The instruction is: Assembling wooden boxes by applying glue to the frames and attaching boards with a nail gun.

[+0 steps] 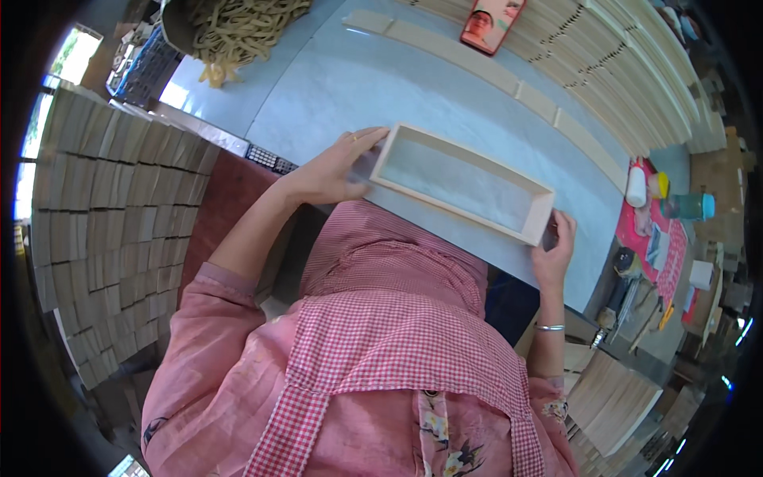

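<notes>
Lengthwise between hands, wooden frame, left hand and right hand gripping its ends

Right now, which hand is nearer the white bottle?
Right. The right hand grips the wooden frame's end below the white bottle; the left hand holds the far end.

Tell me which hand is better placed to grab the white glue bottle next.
Right, probably. The right hand grips the wooden frame at its end nearest the white bottle on the red mat. The left hand holds the far end.
</notes>
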The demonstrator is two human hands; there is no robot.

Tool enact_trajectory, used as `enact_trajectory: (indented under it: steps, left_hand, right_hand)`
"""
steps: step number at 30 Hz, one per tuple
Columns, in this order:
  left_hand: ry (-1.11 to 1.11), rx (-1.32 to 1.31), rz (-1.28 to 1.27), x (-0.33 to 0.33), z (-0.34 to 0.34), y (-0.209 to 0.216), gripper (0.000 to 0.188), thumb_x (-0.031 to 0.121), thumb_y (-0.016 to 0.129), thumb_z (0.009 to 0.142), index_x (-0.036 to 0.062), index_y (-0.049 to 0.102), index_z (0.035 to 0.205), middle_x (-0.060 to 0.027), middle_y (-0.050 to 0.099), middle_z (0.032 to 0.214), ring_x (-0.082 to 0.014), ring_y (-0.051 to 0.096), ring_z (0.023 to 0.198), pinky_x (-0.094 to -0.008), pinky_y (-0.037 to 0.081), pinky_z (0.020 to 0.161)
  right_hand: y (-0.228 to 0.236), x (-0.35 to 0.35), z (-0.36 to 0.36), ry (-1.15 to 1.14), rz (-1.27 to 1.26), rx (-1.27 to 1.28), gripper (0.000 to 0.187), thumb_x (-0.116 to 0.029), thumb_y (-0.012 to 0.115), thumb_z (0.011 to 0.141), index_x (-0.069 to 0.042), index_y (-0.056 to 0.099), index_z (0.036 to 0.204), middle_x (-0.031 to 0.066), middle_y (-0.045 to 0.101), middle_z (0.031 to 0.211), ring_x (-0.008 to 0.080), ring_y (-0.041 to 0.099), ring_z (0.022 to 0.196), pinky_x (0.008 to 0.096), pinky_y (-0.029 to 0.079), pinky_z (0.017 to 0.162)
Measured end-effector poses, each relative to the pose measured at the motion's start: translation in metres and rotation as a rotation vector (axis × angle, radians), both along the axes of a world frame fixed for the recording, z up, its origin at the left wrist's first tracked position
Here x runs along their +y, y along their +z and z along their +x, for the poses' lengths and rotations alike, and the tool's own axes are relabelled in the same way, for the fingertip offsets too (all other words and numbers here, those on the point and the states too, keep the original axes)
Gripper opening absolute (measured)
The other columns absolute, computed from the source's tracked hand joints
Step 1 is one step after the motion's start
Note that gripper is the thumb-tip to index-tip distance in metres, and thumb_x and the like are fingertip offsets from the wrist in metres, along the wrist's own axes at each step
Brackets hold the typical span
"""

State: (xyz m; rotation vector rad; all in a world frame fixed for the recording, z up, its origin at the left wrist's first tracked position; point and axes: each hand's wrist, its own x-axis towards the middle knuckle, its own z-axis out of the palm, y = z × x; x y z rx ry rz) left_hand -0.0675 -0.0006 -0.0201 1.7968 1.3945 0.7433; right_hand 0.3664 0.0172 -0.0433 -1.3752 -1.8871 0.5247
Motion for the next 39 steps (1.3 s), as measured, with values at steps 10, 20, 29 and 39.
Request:
enact_trajectory:
  steps: [10,20,29,39]
  left_hand:
    - [0.302,-0.557,-0.561,-0.011,0.007,0.009,0.013,0.008,0.063,0.089,0.0012,0.067,0.1,-0.0069,0.064,0.084,-0.0102,0.057,0.068,-0.0203,0.044,0.057]
    - [0.152,-0.155,-0.41,0.003,0.008,0.007,0.008,-0.002,0.062,0.081,-0.0035,0.066,0.088,-0.0086,0.064,0.073,-0.0161,0.057,0.06,-0.0252,0.05,0.058]
    - [0.332,-0.427,-0.203,-0.028,0.017,0.003,0.021,0.001,0.064,0.089,0.0002,0.062,0.11,-0.0093,0.065,0.099,-0.0169,0.059,0.083,-0.0275,0.051,0.076]
    - [0.206,-0.629,-0.538,-0.015,0.001,0.008,0.032,-0.003,0.066,0.089,0.0011,0.061,0.12,-0.0077,0.063,0.107,-0.0134,0.057,0.09,-0.0244,0.049,0.08]
  right_hand:
    - [-0.007,-0.005,-0.001,-0.058,-0.183,0.067,0.05,0.008,0.06,0.085,0.003,0.055,0.134,0.0168,0.066,0.124,0.0277,0.065,0.109,0.0359,0.051,0.097]
    - [0.0,-0.017,-0.005,-0.019,-0.185,0.107,0.05,0.006,0.059,0.084,0.003,0.054,0.133,0.0171,0.066,0.121,0.0271,0.065,0.105,0.0352,0.052,0.093]
    - [0.016,-0.03,-0.007,-0.085,-0.275,0.328,0.035,-0.006,0.058,0.095,0.003,0.055,0.129,0.0132,0.065,0.11,0.0208,0.064,0.089,0.0301,0.052,0.081]
    - [0.049,-0.034,-0.008,-0.042,-0.691,0.452,0.022,-0.014,0.055,0.099,-0.001,0.054,0.117,0.0063,0.061,0.082,0.0097,0.055,0.066,0.0217,0.044,0.06]
